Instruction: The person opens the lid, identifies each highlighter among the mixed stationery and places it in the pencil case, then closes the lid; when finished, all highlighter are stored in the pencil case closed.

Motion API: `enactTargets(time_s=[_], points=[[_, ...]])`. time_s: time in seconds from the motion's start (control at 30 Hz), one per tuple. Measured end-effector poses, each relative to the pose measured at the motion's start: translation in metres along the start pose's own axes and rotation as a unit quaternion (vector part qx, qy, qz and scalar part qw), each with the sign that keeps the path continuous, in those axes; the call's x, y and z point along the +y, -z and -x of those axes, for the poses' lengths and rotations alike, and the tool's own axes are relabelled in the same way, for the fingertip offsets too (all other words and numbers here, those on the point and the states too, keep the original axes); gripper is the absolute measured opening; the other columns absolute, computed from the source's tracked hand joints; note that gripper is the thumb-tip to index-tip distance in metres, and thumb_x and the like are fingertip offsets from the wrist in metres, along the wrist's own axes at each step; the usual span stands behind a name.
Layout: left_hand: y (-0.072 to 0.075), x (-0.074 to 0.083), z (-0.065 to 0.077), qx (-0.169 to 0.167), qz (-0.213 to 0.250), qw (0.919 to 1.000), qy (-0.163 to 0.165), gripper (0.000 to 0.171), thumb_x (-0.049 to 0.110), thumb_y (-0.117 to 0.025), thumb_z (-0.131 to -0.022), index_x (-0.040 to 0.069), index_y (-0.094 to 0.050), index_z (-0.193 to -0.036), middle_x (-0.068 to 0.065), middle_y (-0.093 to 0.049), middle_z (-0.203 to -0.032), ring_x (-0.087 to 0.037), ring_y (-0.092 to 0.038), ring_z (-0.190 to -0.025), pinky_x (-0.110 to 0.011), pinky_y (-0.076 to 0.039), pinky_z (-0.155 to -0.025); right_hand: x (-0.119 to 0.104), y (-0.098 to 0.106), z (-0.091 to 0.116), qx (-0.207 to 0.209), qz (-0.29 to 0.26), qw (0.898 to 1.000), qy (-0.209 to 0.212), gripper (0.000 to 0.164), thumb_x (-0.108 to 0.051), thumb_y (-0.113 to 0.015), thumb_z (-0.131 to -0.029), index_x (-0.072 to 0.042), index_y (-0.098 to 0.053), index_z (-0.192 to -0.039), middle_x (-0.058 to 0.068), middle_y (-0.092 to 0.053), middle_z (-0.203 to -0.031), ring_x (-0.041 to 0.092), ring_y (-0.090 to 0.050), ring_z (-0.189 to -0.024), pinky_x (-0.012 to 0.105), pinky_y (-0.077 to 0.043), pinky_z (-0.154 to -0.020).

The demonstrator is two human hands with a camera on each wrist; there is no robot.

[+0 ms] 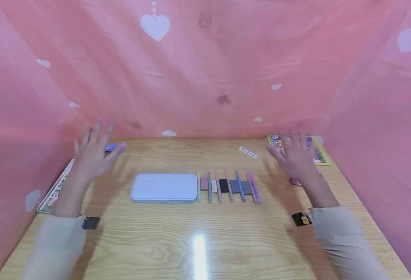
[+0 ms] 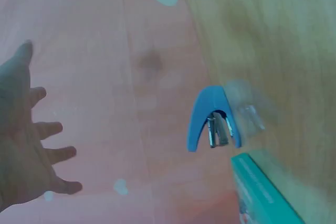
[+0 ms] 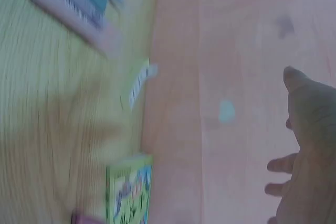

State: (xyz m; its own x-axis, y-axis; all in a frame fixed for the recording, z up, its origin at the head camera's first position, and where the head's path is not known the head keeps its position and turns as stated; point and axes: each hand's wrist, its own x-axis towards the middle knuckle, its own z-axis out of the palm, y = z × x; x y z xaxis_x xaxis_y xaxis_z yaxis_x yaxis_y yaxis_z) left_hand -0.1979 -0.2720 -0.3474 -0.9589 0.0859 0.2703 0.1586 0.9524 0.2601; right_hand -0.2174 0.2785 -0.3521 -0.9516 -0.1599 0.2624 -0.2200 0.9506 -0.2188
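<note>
My left hand (image 1: pixel 92 157) is held up with its fingers spread, above the left side of the wooden table. A blue stapler (image 2: pixel 212 114) stands near it, partly hidden behind that hand in the head view. On the other side, my right hand (image 1: pixel 296 155) is also raised, fingers apart, in front of a yellow-edged picture book (image 1: pixel 322 155). Neither hand holds anything. Between them lie a closed pale pencil case (image 1: pixel 164 188) and, to its right, a row of several pens (image 1: pixel 240 186) alternating with small eraser-like blocks (image 1: pixel 224 186).
A small printed strip (image 1: pixel 249 152) lies behind the pens. Along the left edge is a flat book or box (image 1: pixel 56 188), partly covered by the left arm. A small dark pink object (image 1: pixel 295 182) sits beside the right wrist. Pink cloth (image 1: pixel 205 77) encloses the back and sides.
</note>
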Motion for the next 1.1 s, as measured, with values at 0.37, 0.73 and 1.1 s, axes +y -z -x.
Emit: enactTargets(time_s=[0.37,0.73,1.1], points=[[-0.039,-0.002,0.030,-0.121,0.230,0.9656,0.007,0.123,0.044,-0.085,-0.064,0.026,-0.002,-0.152,-0.014,-0.012,-0.157,-0.043,-0.011,-0.141,-0.070,-0.019,-0.106,-0.081,-0.035,-0.014,-0.066,-0.077,0.982,0.161,0.086,-0.057,-0.055,-0.087,-0.019,-0.015,-0.152,0.015,-0.016,-0.156,0.038,-0.017,-0.141,0.061,-0.008,-0.115],[-0.080,0.003,0.037,-0.223,0.344,0.9124,0.003,0.126,0.037,-0.091,-0.053,0.036,-0.011,-0.150,-0.012,-0.025,-0.154,-0.035,-0.023,-0.140,-0.057,-0.026,-0.112,-0.152,-0.084,-0.007,-0.145,-0.073,0.952,0.260,0.077,-0.058,-0.055,-0.086,-0.021,-0.029,-0.148,0.020,-0.032,-0.149,0.036,-0.032,-0.136,0.059,-0.024,-0.111],[-0.098,0.009,0.033,-0.255,0.343,0.9041,-0.009,0.103,0.021,-0.088,-0.060,0.003,-0.031,-0.145,-0.019,-0.031,-0.149,-0.039,-0.025,-0.139,-0.052,-0.024,-0.114,-0.185,-0.105,-0.005,-0.232,-0.053,0.935,0.264,0.069,-0.054,-0.065,-0.081,-0.020,-0.048,-0.139,0.012,-0.048,-0.138,0.027,-0.048,-0.124,0.045,-0.046,-0.100]])
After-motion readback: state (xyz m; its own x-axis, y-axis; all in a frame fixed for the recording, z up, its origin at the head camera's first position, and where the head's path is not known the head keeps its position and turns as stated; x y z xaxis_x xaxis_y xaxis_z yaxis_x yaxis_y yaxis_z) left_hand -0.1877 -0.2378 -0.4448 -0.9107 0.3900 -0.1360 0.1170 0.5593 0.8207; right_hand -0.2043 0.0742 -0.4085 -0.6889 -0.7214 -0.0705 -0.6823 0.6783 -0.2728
